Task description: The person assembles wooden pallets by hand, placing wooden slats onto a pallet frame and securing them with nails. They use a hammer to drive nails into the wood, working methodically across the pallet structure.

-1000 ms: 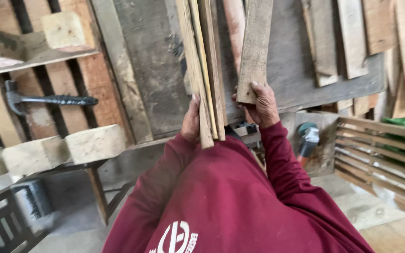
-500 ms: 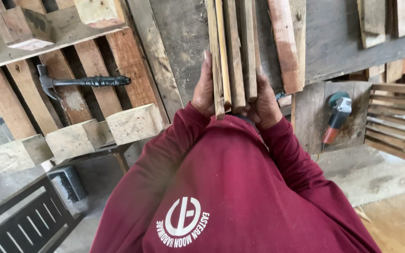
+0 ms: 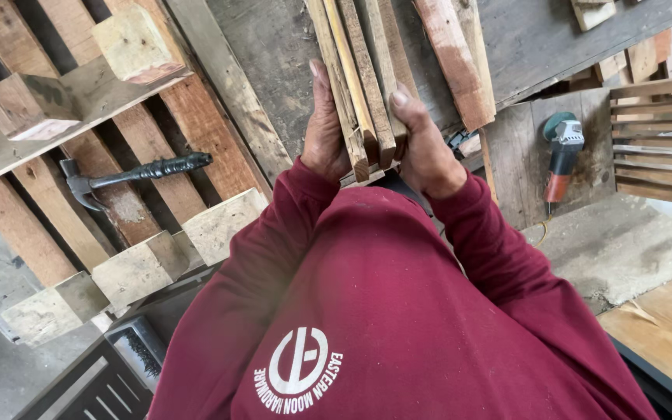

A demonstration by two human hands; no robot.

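Both my hands clamp a bundle of several thin wooden slats from either side, just above my chest in a dark red sweatshirt. My left hand presses flat against the bundle's left face, fingers pointing away from me. On the right face my right hand grips with its thumb up along the slats. The slats' near ends sit level between my palms, and their far ends run out of the top of the view. A reddish plank lies just right of the bundle on the grey workbench.
A wooden pallet lies at the left with a black hammer resting on it. An angle grinder sits at the right beside a slatted crate. A dark metal frame stands at lower left.
My right hand has joined the plank it held to the slats, and both hands have closed on one squared-up bundle. The view has shifted, bringing the pallet and hammer closer to centre.
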